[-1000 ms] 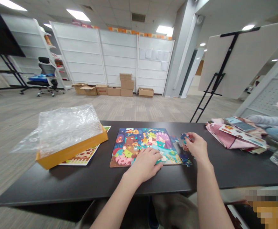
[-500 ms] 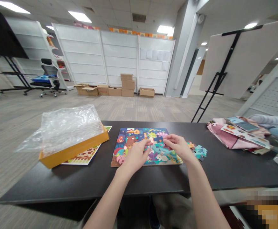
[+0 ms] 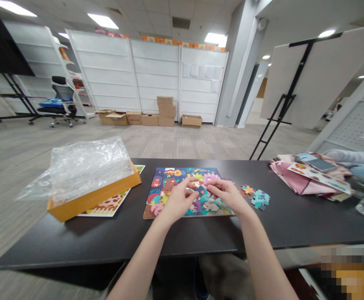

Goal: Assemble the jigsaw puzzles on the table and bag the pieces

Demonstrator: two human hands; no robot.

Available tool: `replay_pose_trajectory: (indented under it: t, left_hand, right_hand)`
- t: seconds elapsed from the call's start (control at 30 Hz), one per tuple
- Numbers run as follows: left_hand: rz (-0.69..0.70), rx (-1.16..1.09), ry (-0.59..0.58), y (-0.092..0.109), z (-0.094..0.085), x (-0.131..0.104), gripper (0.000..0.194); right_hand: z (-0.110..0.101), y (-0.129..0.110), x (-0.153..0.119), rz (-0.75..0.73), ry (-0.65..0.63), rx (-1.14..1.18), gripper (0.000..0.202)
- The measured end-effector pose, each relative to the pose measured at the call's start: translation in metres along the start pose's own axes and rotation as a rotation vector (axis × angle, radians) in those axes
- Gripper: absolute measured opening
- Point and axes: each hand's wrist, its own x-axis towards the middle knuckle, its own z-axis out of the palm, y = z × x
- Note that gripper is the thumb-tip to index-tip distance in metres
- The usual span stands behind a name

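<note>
Beneath the fingers of the left hand [image 3: 178, 203] and the right hand [image 3: 230, 196], a colourful animal jigsaw [image 3: 202, 201] is lying flat on the dark desk [image 3: 125, 237].

The left fingers are curving loosely over the jigsaw's middle, thumb and forefinger standing apart; the right fingers are facing them across a small gap, thumb and fingertips sitting close together, and whether they are pinching a piece I cannot tell. Just to the right of the right fingers, loose pieces [image 3: 260, 199] are lying beside the jigsaw; farther right, folded cloths [image 3: 283, 177] are resting in a pile. Well left of the left fingers, a yellow box [image 3: 97, 197] is holding clear plastic wrap [image 3: 91, 164] and tilting over a printed sheet [image 3: 115, 206].
</note>
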Motion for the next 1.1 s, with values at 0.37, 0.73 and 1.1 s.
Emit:
replay_pose_trajectory:
  t: [0.37,0.73,1.1]
  left_hand:
    - [-0.033,0.158,0.089,-0.01,-0.01,0.007,0.027]
    - [0.076,0.319,0.095,-0.004,-0.028,0.055,0.022]
    - [-0.052,0.41,0.112,-0.017,-0.025,0.085,0.028]
  right_hand:
    - [-0.015,0.004,-0.002,0.055,0.158,-0.028,0.042]
    - [-0.034,0.016,0.001,0.02,0.32,-0.199,0.03]
    - [-0.041,0.028,-0.003,0.022,0.304,-0.366,0.022]
